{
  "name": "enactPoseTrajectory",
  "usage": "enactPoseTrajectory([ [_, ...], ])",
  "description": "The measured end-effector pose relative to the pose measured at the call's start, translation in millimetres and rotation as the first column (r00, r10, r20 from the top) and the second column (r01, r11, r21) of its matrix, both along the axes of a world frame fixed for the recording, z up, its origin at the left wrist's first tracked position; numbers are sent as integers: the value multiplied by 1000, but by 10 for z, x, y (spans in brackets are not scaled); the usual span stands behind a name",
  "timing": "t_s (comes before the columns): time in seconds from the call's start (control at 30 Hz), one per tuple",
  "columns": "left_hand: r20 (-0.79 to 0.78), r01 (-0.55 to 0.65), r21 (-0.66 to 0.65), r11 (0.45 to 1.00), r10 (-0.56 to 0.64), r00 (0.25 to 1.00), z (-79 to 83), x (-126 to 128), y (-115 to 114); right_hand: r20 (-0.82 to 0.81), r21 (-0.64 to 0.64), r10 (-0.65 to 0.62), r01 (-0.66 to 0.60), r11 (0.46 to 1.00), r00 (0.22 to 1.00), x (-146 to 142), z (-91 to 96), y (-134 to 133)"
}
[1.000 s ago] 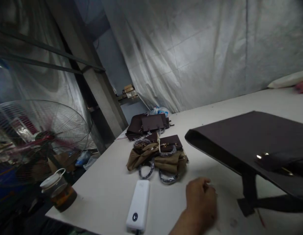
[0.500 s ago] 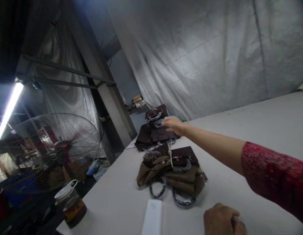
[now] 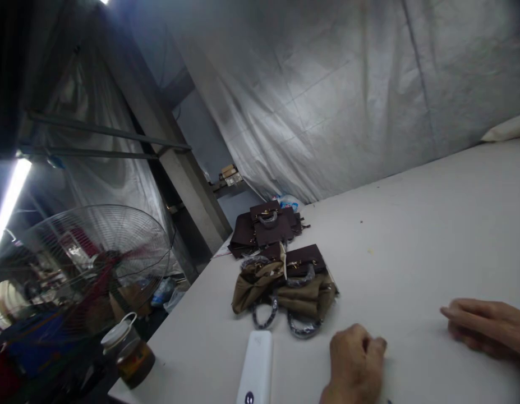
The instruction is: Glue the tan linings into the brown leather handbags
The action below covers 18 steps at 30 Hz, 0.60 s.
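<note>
My left hand (image 3: 355, 366) rests on the white table (image 3: 411, 235) at the bottom centre. Its fingers are curled into a loose fist, and the palm is hidden. My right hand (image 3: 489, 328) lies flat on the table at the right edge, fingers stretched out, holding nothing. Nearest my left hand are a white power bank (image 3: 256, 369) and a pile of tan and dark brown handbags (image 3: 285, 283) with wrapped handles. Farther back lies a stack of dark brown handbags (image 3: 266, 224).
A lidded jar of brown liquid (image 3: 129, 353) stands at the table's near left corner. Beyond the left edge a large standing fan (image 3: 83, 264) spins. Grey sheeting (image 3: 348, 101) hangs behind the table, beside a steel column (image 3: 179, 185).
A dark handbag that was at the right has gone. My right arm reached out to the far stack, which is now higher, then drew back onto the table. My left hand stayed put.
</note>
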<state>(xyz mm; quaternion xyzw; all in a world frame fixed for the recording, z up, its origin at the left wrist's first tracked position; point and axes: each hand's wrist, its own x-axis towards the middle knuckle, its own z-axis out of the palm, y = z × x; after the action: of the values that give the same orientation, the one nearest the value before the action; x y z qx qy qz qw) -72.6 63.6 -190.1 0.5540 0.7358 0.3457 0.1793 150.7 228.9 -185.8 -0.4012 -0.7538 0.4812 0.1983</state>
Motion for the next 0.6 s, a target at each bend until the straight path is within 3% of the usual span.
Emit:
enactPoseTrajectory([
  [0.1, -2, -17, 8, 1000, 17, 1000, 48, 26, -12, -11, -53, -1, 0, 999, 1000, 161, -18, -85],
  [0.2, -2, -43, 25, 999, 43, 999, 81, 84, -36, 54, 204, 75, -84, 975, 996, 161, 21, -94],
  [0.27, 23, -34, 20, 999, 34, 999, 88, 127, -57, 119, 305, 109, -141, 942, 987, 138, -29, -45],
  [0.47, 270, 106, -135, 985, -66, 961, 195, 147, -109, 153, 363, 125, -173, 915, 980, 146, -157, -10],
  [0.53, 227, 56, -103, 993, -31, 973, 301, 62, -79, 153, 364, 117, -166, 917, 981, 157, -119, -32],
  [0.6, 75, -15, 11, 1000, 14, 997, 435, -98, -1, 145, 372, 114, -161, 914, 983, 161, -79, -46],
])
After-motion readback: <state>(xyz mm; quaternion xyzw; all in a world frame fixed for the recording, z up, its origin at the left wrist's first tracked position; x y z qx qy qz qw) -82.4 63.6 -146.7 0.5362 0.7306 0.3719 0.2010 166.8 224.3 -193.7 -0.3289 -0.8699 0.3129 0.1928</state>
